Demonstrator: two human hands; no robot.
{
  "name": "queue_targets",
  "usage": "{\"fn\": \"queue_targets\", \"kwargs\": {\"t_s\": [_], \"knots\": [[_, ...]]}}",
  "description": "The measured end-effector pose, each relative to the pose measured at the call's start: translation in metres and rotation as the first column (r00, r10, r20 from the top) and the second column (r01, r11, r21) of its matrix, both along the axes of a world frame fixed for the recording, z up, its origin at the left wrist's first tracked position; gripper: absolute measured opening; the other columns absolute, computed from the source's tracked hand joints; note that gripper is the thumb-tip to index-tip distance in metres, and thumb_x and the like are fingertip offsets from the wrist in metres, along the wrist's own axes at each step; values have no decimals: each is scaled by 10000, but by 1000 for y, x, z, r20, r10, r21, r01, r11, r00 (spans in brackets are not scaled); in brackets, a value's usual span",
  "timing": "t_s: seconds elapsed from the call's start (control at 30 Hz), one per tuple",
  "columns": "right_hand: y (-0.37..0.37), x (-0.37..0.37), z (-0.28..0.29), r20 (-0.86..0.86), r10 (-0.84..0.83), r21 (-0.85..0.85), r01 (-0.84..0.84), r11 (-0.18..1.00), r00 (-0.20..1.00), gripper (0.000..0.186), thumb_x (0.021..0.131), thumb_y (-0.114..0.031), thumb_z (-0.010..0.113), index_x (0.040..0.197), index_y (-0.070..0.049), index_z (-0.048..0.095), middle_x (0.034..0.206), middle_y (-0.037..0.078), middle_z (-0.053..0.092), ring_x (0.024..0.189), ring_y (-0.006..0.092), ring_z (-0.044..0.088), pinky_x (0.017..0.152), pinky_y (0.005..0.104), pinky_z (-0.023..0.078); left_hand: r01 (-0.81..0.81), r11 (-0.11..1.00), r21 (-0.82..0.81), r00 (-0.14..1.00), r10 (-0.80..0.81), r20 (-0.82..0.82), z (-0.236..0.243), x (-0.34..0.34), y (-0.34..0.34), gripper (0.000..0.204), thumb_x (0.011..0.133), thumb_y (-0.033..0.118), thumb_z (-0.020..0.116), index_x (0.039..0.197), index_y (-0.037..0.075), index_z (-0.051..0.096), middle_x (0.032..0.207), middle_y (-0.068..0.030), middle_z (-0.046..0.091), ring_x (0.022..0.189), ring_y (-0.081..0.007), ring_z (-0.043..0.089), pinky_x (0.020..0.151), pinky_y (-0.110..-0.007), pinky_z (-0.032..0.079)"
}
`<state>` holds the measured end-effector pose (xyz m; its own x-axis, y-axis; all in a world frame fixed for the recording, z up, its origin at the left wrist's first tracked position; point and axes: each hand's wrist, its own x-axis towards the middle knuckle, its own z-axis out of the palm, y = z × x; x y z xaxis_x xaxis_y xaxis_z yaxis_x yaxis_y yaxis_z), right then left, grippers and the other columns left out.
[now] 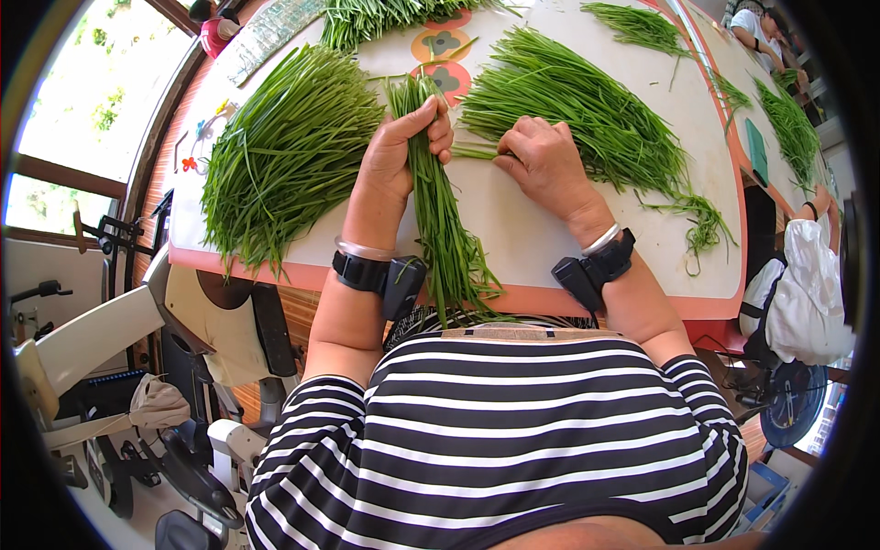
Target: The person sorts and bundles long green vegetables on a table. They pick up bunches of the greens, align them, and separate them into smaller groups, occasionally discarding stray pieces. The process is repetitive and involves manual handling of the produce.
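Observation:
My left hand is wrapped round an upright bunch of long green chives, whose leaves hang down over the table's near edge. My right hand is curled, with thumb and fingertips closed on a few pale chive stalks at the near left edge of a loose pile. That pile of chives fans out to the right of the bunch. Another large pile of chives lies to the left, beside my left forearm. The fingertips of my right hand are partly hidden.
The white table has a pinkish-orange border. More chives lie at its far side, and scattered strands at the right. A green box lies farther right. Other people sit along the right. Exercise equipment stands at the left.

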<state>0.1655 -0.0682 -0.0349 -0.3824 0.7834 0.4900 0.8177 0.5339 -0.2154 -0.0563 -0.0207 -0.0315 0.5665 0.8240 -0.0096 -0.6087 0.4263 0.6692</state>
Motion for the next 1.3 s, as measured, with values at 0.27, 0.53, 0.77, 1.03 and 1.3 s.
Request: {"fn": "queue_targets", "kwargs": {"t_s": [0.27, 0.53, 0.77, 1.03, 1.3], "knots": [[7, 4, 3, -454, -63, -5, 68, 998, 889, 100, 825, -111, 661, 774, -54, 597, 741, 84, 604, 717, 290, 591, 635, 374, 436, -138, 989, 52, 976, 145, -166, 8, 11, -6, 201, 885, 191, 664, 985, 35, 587, 655, -4, 499, 554, -120, 495, 518, -284, 465], [1, -6, 9, -402, 17, 86, 19, 996, 915, 93, 821, -97, 675, 824, -45, 599, 770, 93, 623, 740, 295, 599, 647, 380, 450, -180, 980, 86, 922, 199, -333, 4, 26, -12, 190, 836, 145, 729, 955, 33, 632, 684, -26, 577, 571, -132, 567, 545, -300, 511], [-2, -13, 10, -395, 134, 107, -99, 989, 909, 93, 816, -69, 689, 843, -29, 609, 780, 100, 612, 717, 280, 590, 651, 357, 469, -261, 953, 153, 877, 300, -374, 4, 33, -15, 157, 846, 140, 710, 938, 33, 641, 756, -65, 639, 647, -160, 627, 593, -294, 527], [1, 4, 9, -367, -31, -150, -26, 988, 930, 123, 809, -150, 693, 835, -46, 632, 802, 100, 610, 733, 295, 601, 650, 366, 492, -207, 978, 16, 978, 206, 43, 7, 11, -7, 166, 883, 130, 636, 959, -12, 597, 814, -85, 619, 747, -242, 650, 714, -378, 567], [0, -1, 2, -203, -6, -31, -1, 1000, 979, 128, 825, -150, 672, 825, -50, 592, 814, 95, 587, 793, 292, 595, 669, 388, 489, -25, 997, 76, 1000, 23, 18, 2, 1, -4, 226, 905, 139, 628, 1090, 39, 546, 833, -20, 510, 673, -99, 482, 616, -266, 466]]}}
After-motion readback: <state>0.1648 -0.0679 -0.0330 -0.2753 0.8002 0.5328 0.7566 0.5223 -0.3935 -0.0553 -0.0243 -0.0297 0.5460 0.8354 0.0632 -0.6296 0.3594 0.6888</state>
